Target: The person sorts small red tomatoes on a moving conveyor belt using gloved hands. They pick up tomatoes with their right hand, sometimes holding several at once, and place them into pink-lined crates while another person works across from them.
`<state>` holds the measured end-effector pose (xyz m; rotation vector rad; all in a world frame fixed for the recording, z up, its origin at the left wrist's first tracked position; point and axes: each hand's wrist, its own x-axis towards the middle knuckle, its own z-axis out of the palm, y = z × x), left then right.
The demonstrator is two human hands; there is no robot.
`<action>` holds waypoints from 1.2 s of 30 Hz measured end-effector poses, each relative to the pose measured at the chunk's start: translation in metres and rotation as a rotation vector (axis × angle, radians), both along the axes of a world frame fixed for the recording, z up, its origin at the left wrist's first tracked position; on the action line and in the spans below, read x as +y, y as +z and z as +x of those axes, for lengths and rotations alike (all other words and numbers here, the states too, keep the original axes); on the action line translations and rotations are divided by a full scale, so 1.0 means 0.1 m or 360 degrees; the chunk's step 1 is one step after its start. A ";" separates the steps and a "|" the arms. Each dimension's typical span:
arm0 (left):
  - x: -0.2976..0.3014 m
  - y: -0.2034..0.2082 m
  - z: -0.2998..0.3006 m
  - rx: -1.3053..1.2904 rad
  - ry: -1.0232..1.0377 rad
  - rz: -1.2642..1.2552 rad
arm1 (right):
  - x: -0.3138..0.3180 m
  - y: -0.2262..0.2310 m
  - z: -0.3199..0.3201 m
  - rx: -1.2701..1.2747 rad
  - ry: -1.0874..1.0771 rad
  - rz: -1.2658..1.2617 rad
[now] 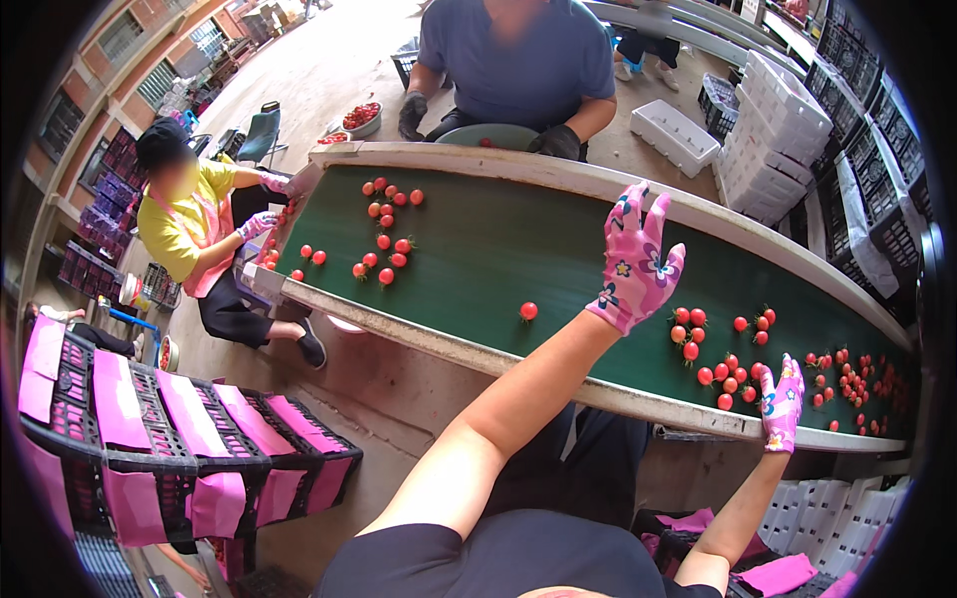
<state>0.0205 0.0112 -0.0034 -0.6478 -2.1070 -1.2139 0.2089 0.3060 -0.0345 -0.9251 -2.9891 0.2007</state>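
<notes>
My left hand point(638, 261), in a pink flower-patterned glove, reaches across the green conveyor belt point(459, 239) with its fingers apart and nothing visible in them. Cherry tomatoes point(690, 334) lie on the belt just to its right. At the belt's near edge my right hand point(783, 407), gloved the same way, has its fingers stretched out. It is beside another cluster of cherry tomatoes point(730, 374); whether it touches them I cannot tell. One lone cherry tomato point(528, 312) rests mid-belt, left of my left forearm. More cherry tomatoes point(384, 241) lie toward the left end.
A person in blue point(518, 60) with dark gloves sits across the belt. Another person in yellow point(194, 224) works at its left end. Black crates with pink sheets point(189, 429) stand at lower left. White crates point(773, 140) are stacked at far right.
</notes>
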 end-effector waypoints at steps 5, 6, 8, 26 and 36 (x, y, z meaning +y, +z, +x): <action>0.01 -0.01 -0.01 -0.0025 0.0038 -0.0003 | -0.63 0.15 -0.10 0.0255 0.0501 -0.0601; 0.01 -0.01 -0.01 -0.0040 0.0055 -0.0002 | -0.74 0.09 -0.12 0.0310 0.0763 -0.0575; 0.04 -0.03 -0.03 -0.0034 0.0052 0.0002 | -1.01 0.09 -0.17 0.0652 0.1122 -0.0582; 0.04 -0.07 -0.04 -0.0043 0.0006 0.0060 | -0.89 0.02 -0.15 0.0846 0.0857 -0.0266; 0.07 -0.09 -0.05 -0.0050 -0.0037 0.0049 | -0.10 -0.22 -0.18 0.0192 -0.0112 0.0247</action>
